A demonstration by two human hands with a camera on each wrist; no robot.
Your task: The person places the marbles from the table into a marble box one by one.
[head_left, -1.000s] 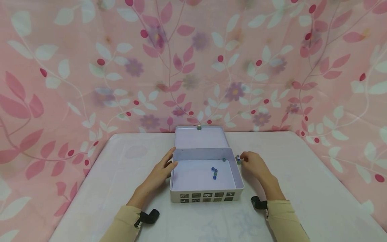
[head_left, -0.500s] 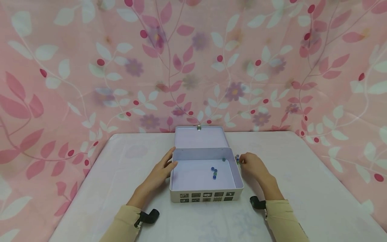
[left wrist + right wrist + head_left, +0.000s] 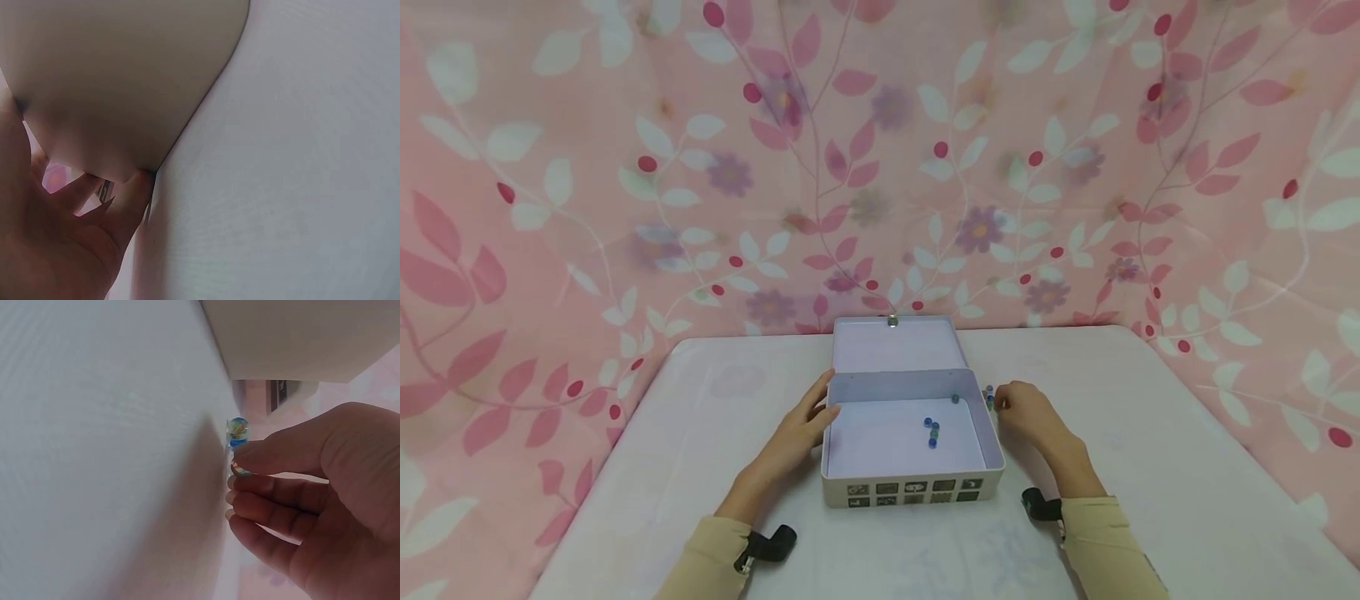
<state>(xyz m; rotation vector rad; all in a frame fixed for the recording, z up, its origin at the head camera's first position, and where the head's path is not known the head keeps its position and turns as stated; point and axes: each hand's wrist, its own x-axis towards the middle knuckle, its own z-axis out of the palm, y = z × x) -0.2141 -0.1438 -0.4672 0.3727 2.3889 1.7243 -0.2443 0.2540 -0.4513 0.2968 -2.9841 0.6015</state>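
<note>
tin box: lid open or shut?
Open. The tin box has its lid swung back behind it, so the inside shows, with a few marbles lying on its floor.

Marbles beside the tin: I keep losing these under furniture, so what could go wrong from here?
1. The marbles by the right hand lie loose on the flat table; a nudge from the fingertips might roll them off.
2. The left hand only rests on the tin, so a bump could slide it.

White box (image 3: 912, 475) with dark picture squares, blue-green marbles (image 3: 932, 432), pink leaf-and-flower curtain (image 3: 625, 167) — beige sleeves (image 3: 1105, 546).
</note>
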